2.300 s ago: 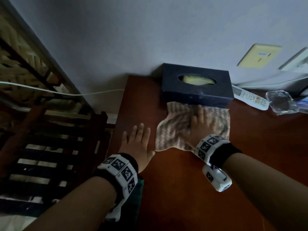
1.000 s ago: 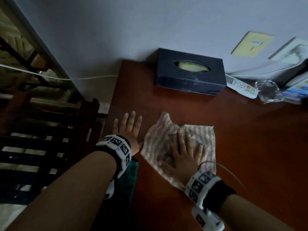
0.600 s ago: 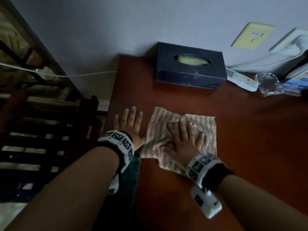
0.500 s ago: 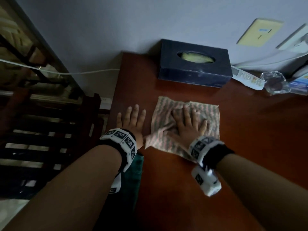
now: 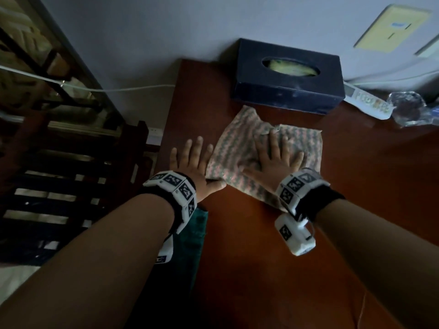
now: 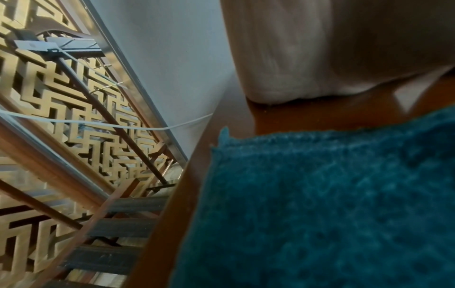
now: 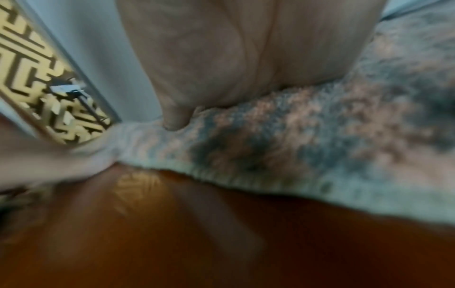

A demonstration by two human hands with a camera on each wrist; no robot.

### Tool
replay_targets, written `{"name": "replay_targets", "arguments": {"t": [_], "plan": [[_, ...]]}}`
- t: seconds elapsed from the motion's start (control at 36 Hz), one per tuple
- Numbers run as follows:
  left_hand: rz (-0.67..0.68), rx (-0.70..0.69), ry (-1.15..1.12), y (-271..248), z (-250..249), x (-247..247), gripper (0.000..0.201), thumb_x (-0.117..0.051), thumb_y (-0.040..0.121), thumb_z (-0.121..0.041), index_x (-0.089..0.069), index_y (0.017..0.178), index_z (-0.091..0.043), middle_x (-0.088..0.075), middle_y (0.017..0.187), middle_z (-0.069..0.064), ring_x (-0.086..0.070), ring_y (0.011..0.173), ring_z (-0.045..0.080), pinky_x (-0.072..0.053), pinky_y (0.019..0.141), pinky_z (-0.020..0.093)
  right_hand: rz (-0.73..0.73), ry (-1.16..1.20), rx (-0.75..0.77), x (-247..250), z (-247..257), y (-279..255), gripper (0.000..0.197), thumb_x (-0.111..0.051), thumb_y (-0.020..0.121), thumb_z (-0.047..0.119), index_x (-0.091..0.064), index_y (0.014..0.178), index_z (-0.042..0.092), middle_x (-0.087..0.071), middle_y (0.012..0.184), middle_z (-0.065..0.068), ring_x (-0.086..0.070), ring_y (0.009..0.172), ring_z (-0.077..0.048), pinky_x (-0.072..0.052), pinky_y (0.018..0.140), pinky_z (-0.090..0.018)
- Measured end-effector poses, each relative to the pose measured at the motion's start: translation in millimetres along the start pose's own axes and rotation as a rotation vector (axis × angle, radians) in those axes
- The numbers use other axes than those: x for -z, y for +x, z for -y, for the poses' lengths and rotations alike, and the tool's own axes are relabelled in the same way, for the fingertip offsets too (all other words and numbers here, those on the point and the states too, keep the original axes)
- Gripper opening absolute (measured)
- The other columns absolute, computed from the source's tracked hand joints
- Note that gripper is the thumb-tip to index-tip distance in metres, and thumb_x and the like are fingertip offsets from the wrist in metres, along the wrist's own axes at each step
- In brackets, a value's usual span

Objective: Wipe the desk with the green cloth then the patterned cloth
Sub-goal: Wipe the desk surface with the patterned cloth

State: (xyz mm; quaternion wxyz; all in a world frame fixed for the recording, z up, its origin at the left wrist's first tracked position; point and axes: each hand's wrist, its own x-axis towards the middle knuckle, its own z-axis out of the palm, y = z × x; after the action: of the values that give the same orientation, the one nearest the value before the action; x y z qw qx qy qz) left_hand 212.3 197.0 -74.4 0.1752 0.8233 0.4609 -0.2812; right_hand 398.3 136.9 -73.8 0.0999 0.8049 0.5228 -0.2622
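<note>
The patterned pink-and-grey cloth [image 5: 240, 153] lies spread on the reddish-brown desk [image 5: 249, 269], its far corner bunched near the tissue box. My right hand [image 5: 275, 153] presses flat on the cloth with fingers straight and spread; the right wrist view shows the palm [image 7: 246, 58] on the patterned cloth [image 7: 320, 146]. My left hand [image 5: 192, 157] rests flat on the desk by its left edge, fingers straight, its thumb touching the cloth's near-left corner. The green cloth [image 5: 192, 236] lies under my left wrist at the desk's left edge, filling the left wrist view as teal terry [image 6: 332, 204].
A dark blue tissue box [image 5: 287, 77] stands against the wall at the back. Right of it lie a white remote [image 5: 365, 100] and a crumpled clear wrapper [image 5: 408, 110]. A white cable [image 5: 71, 84] and a dark slatted wooden frame [image 5: 71, 186] are left of the desk.
My right hand has slid the patterned cloth away from me, toward the tissue box, after earlier pulling it near. The left hand has stayed flat by the desk's left edge.
</note>
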Motion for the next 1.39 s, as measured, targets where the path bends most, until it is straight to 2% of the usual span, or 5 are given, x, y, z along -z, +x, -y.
{"name": "replay_targets", "arguments": {"t": [0.19, 0.5, 0.75, 0.89, 1.39], "plan": [[-0.049, 0.013, 0.049, 0.4, -2.3, -2.6, 0.080, -0.026, 0.095, -0.058, 0.027, 0.145, -0.023, 0.035, 0.151, 0.005, 0.026, 0.141, 0.027, 0.008, 0.115, 0.052, 0.048, -0.011, 0.027, -46.1, 0.3, -74.1, 0.088, -0.021, 0.071, 0.085, 0.033, 0.131, 0.049, 0.036, 0.150, 0.006, 0.036, 0.137, -0.025, 0.017, 0.105, -0.066], [-0.089, -0.036, -0.013, 0.7, 2.7, -5.9, 0.095, -0.021, 0.083, -0.077, 0.022, 0.147, -0.022, 0.030, 0.153, 0.004, 0.024, 0.142, 0.025, 0.010, 0.115, 0.050, 0.163, 0.025, 0.084, -93.7, 6.1, -160.6, 0.085, -0.003, 0.062, 0.087, 0.036, 0.130, 0.055, 0.053, 0.138, 0.011, 0.051, 0.126, -0.022, 0.026, 0.101, -0.064], [-0.127, -0.029, -0.009, 0.3, 1.3, -8.9, 0.093, -0.024, 0.085, -0.075, 0.019, 0.148, -0.022, 0.028, 0.154, 0.004, 0.022, 0.143, 0.026, 0.008, 0.115, 0.051, 0.109, 0.023, 0.036, -77.3, 6.8, -122.9, 0.091, -0.011, 0.059, 0.089, 0.029, 0.134, 0.054, 0.051, 0.134, 0.012, 0.048, 0.128, -0.022, 0.022, 0.103, -0.066], [-0.107, -0.007, 0.007, 0.9, -0.6, -6.5, 0.092, -0.023, 0.085, -0.074, 0.022, 0.147, -0.022, 0.030, 0.153, 0.004, 0.024, 0.142, 0.026, 0.009, 0.115, 0.051, 0.028, 0.042, -0.023, -54.0, 12.2, -80.6, 0.089, -0.038, 0.076, 0.080, 0.015, 0.142, 0.052, 0.034, 0.151, 0.008, 0.035, 0.138, -0.024, 0.018, 0.106, -0.065], [-0.134, 0.024, 0.055, 0.7, -5.2, -7.5, 0.081, -0.030, 0.095, -0.056, 0.022, 0.147, -0.021, 0.029, 0.154, 0.005, 0.022, 0.143, 0.026, 0.006, 0.116, 0.050, -0.056, 0.052, 0.014, -53.7, 13.7, -72.9, 0.090, -0.035, 0.077, 0.081, 0.019, 0.142, 0.051, 0.038, 0.150, 0.007, 0.035, 0.138, -0.026, 0.018, 0.105, -0.066]]}}
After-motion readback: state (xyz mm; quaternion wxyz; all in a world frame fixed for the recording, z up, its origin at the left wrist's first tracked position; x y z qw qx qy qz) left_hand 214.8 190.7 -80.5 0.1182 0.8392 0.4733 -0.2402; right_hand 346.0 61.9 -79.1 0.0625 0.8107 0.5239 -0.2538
